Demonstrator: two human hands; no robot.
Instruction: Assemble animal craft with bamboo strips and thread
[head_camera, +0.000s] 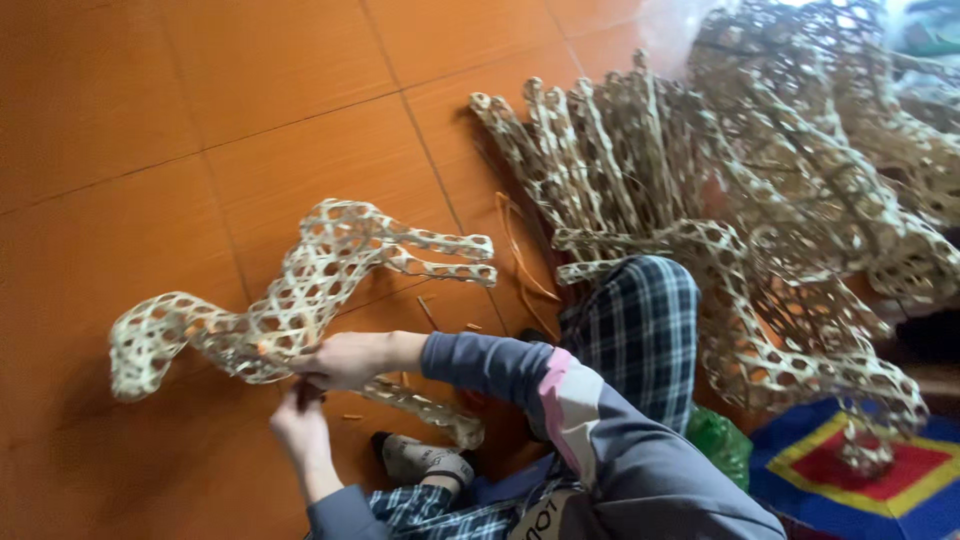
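A woven bamboo lattice figure (300, 290), pale and full of open holes, lies on the orange tiled floor (150, 120). It is long and curved, with two thin prongs pointing right. My right hand (345, 360), in a grey sleeve, grips its lower edge near the middle. Just below, my left hand (300, 425) pinches the same spot from underneath, fingers closed on the weave. Another lattice limb (430, 410) runs down to the right below my hands. My plaid-trousered knee (635, 330) and socked foot (420, 460) lie beside it.
A big heap of similar woven lattice pieces (780, 200) fills the right side. Loose bamboo strips (520, 265) lie between it and the figure. A blue, red and yellow mat (860, 480) and a green bag (720, 440) sit at the bottom right.
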